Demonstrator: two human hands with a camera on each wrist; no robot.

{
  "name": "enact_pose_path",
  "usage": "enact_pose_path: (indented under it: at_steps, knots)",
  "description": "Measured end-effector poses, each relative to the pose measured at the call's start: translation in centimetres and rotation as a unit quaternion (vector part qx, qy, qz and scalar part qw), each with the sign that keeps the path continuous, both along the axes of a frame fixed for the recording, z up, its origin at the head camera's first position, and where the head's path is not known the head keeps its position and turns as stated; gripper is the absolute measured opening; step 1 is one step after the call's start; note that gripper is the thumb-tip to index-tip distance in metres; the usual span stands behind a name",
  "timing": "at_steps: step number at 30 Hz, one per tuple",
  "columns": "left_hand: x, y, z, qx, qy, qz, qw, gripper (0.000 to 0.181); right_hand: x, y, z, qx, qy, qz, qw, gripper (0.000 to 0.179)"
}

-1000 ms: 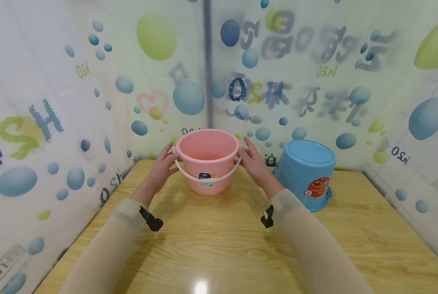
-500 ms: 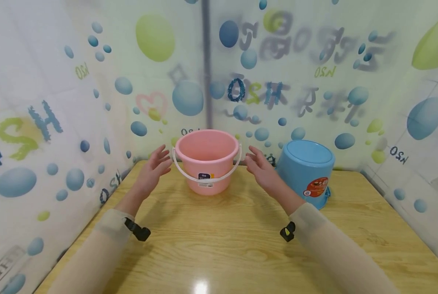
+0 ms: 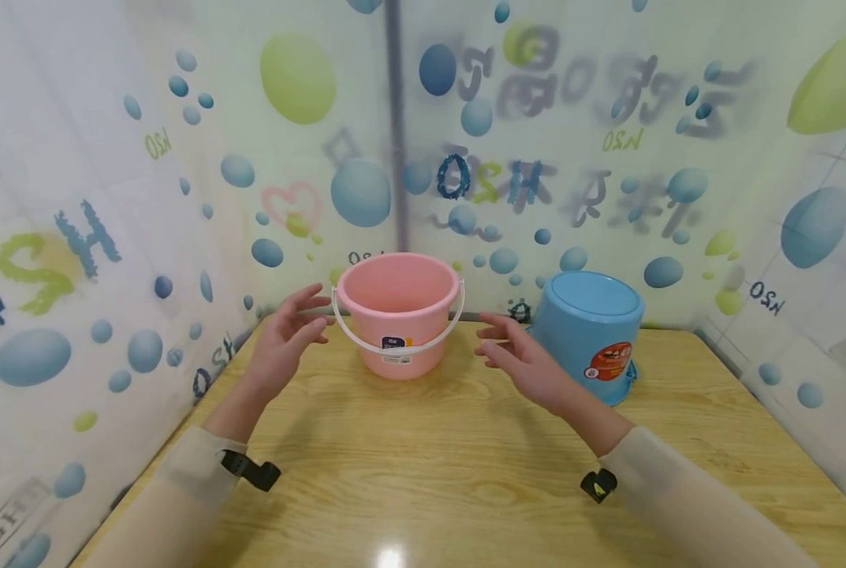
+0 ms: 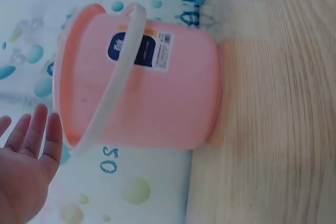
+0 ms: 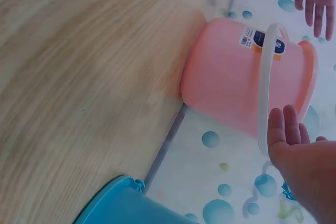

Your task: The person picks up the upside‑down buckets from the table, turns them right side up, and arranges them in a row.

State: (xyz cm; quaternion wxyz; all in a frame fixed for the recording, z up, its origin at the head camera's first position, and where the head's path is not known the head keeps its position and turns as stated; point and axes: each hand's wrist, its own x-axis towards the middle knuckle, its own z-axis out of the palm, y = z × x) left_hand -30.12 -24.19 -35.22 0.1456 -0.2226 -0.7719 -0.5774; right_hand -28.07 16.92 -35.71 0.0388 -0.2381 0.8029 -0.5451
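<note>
A pink bucket (image 3: pixel 403 331) stands upright near the back of the table, its white handle (image 3: pixel 394 349) hanging down across the front label. Left of it, my left hand (image 3: pixel 284 339) is held in the air, fingers loosely extended and apart from the bucket. My right hand (image 3: pixel 525 359) hovers on the other side with relaxed fingers, likewise holding nothing. Beyond the right hand a blue bucket (image 3: pixel 589 327) sits upside down, with a red sticker on its side. Both wrist views show the pink bucket (image 4: pixel 173 93) with a hand (image 5: pixel 302 156) off its rim.
The wooden table (image 3: pixel 408 473) reaches toward me in front of both buckets. Patterned curtain walls (image 3: pixel 309 173) with blue and green dots close in the back and both sides. Each wrist wears a small black camera (image 3: pixel 252 471).
Both hands have let go of the pink bucket's sides, moving outward and back toward me. The bucket has stayed in place.
</note>
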Motion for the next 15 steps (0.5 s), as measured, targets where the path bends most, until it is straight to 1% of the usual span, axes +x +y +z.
enact_pose_path:
  at_steps: [4,6,8,12,15]
  knots:
    - [1.0,0.9,0.4,-0.010,0.025,-0.036,0.9990,0.052,1.2,0.9,-0.4,0.026,0.008,0.003,0.9996,0.057]
    - [1.5,1.4,0.6,-0.019,0.035,-0.064,0.9972,0.052,1.7,1.4,-0.5,0.035,0.014,0.006,0.9993,0.056]
    - [2.0,2.0,0.7,-0.025,0.039,-0.098,0.9942,0.053,2.4,1.8,-0.5,0.044,0.020,0.010,0.9988,0.056]
    - [2.9,3.5,0.9,-0.031,0.029,-0.169,0.9846,0.054,3.6,2.9,-0.6,0.053,0.029,0.021,0.9980,0.055]
    - [3.5,4.8,1.0,-0.038,0.014,-0.213,0.9761,0.054,4.4,3.9,-0.6,0.059,0.040,0.029,0.9970,0.052]
